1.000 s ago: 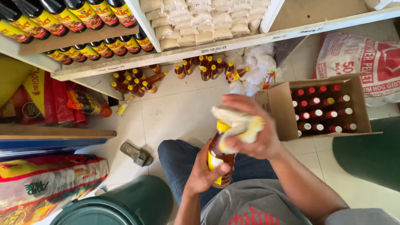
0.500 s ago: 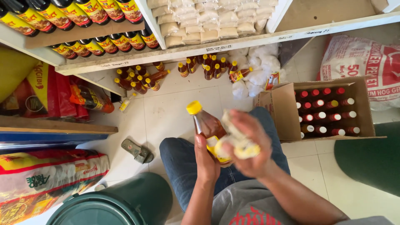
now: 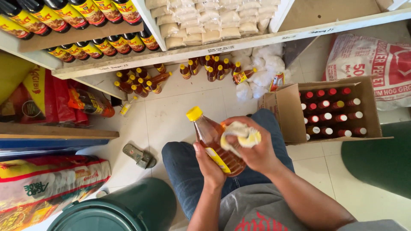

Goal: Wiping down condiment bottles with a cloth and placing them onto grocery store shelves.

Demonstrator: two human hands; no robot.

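Sitting over our knees, we keep the bottle [image 3: 214,143] tilted so its side faces up; the left hand [image 3: 208,161] is closed around its lower part, and the right hand [image 3: 252,149] presses a cloth [image 3: 242,136] on it, fingers curled. Compared with half a second ago, bottle and cloth sit nearly the same

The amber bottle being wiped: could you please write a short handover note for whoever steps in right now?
Left hand: grip closed around the lower body of the amber bottle, yellow cap up, tilted.
Right hand: presses a pale cloth against the bottle's side.
Open cardboard box of red-capped bottles stands on the floor to the right; more yellow-capped bottles stand under the shelf.
Done: bottle in hand, wiping under way.
Left: how much is wiped cannot be told.
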